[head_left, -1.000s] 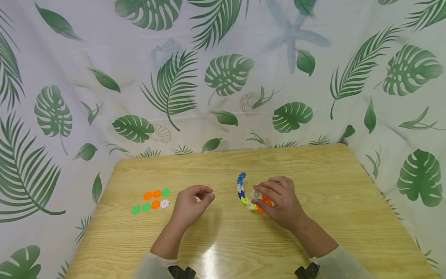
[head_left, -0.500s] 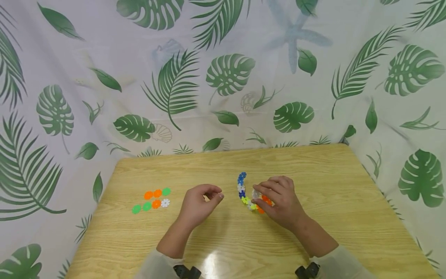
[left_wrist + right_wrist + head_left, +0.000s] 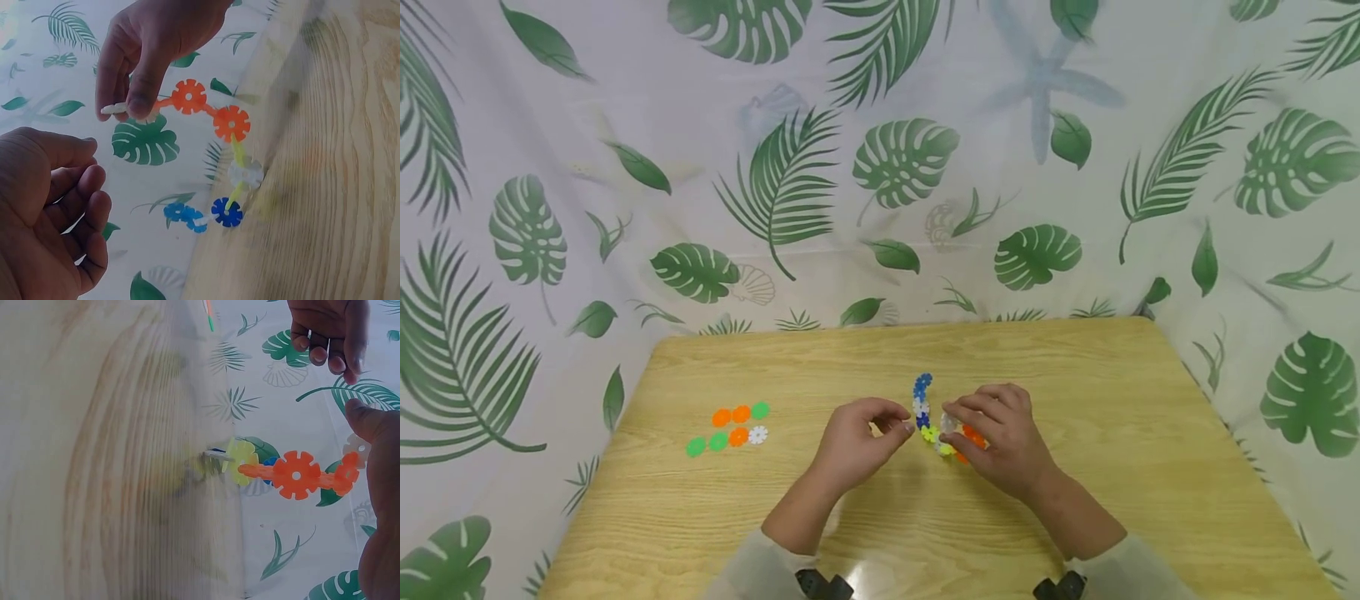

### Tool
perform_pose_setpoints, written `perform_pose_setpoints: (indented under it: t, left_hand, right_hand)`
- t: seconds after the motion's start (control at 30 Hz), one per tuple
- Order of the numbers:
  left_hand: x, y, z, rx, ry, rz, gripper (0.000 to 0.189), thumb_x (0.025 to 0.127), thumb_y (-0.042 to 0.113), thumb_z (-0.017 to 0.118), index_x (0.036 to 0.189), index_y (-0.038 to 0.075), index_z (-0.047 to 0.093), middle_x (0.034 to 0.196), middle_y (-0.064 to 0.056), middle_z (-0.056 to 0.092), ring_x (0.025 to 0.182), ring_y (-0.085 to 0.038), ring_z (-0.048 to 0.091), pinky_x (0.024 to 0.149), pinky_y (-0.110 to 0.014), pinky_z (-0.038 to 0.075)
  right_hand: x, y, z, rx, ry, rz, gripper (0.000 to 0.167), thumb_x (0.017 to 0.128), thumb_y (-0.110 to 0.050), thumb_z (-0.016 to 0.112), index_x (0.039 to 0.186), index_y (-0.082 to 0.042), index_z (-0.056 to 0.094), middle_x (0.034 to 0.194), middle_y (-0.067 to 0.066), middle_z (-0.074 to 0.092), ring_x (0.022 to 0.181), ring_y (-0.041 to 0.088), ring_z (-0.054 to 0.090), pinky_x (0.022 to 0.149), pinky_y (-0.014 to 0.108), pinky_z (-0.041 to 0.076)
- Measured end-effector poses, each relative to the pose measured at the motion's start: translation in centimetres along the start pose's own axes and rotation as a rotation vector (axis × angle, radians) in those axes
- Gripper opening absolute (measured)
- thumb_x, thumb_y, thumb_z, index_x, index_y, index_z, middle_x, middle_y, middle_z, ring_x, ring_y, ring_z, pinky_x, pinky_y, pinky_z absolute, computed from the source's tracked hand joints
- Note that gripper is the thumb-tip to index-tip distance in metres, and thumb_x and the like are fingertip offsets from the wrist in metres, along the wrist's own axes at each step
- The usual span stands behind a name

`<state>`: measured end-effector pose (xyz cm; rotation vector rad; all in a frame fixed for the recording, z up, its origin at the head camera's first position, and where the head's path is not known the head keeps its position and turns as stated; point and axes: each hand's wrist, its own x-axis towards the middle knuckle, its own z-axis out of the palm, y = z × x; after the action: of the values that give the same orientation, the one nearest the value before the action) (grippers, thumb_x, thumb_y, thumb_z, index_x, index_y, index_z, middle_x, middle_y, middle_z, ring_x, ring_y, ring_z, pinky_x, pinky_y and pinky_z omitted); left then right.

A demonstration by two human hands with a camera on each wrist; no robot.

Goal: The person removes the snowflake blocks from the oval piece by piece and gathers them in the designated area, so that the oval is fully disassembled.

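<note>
A curved chain of interlocking flower-shaped plastic discs (image 3: 923, 392) in blue, white, yellow and orange runs across the middle of the head view. My right hand (image 3: 1007, 433) pinches a white disc (image 3: 114, 109) at the chain's orange end between thumb and fingers. Orange discs (image 3: 296, 475) hang beside that hand in the right wrist view. My left hand (image 3: 865, 442) is just left of the chain, its fingers loosely curved. In the left wrist view, a gap shows between thumb and fingers of the left hand (image 3: 50, 206), with nothing in it.
Two short rows of loose flower discs lie on the left of the wooden table (image 3: 700, 533): green (image 3: 696, 447), orange (image 3: 739, 437) and white (image 3: 757, 435). A leaf-print cloth (image 3: 820, 275) hangs behind the table and along both sides.
My left hand has moved rightward, away from the loose discs and up to the chain. My right hand stays nearly in place, still pinching the white disc. The head view has shifted slightly.
</note>
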<state>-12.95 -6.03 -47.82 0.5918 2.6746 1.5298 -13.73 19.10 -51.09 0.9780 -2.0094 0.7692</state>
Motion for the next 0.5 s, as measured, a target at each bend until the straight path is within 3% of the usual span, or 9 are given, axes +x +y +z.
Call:
perform_pose_setpoints:
  t: [0.5]
  left_hand:
    - [0.5,0.2,1.2,-0.081,-0.112,0.075,0.02,0.098,0.029,0.074,0.111,0.014,0.078,0.093,0.013,0.071,0.088,-0.004,0.065,0.073,-0.026,0.055]
  right_hand:
    - [0.5,-0.6,1.0,0.005,-0.006,-0.015,0.044,0.1,-0.048,0.067,0.109,-0.008,0.08,0.101,0.003,0.075,0.095,0.029,0.059,0.088,0.052,0.035]
